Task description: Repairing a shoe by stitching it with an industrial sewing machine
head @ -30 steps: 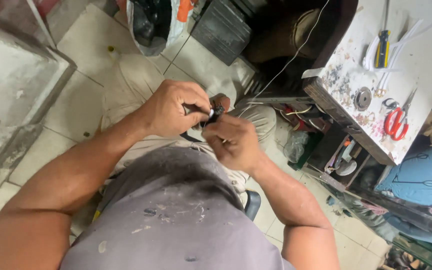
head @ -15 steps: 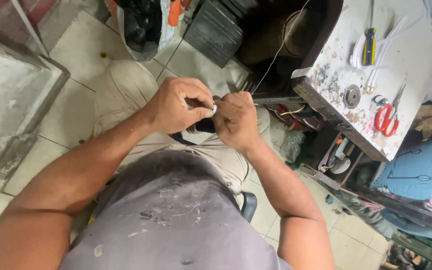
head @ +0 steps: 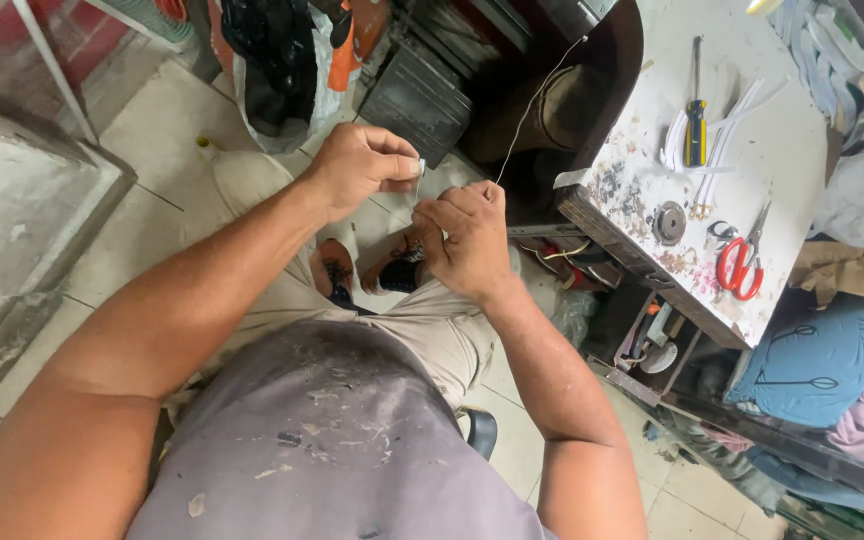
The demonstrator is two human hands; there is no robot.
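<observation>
My left hand (head: 357,168) is closed around a small white piece held between thumb and fingers, raised above my knees. My right hand (head: 467,240) pinches a thin pale thread (head: 532,95) just to the right of it; the thread runs up toward the dark opening under the table. The two hands almost touch. Below them, between my knees, my feet in dark sandals (head: 392,270) rest on the tiled floor. What exactly the fingers hold is too small to tell.
A white paint-stained table (head: 752,170) stands at right, with a yellow-handled screwdriver (head: 694,125), white strips (head: 727,135), red-handled scissors (head: 742,262) and a round metal disc (head: 668,222). Black bags (head: 267,60) lie ahead, a concrete ledge (head: 22,210) at left, cloth piles at right.
Both hands have lifted up and away from my lap. The dark object they worked on earlier is no longer in them; now they hold a thread and a small white piece.
</observation>
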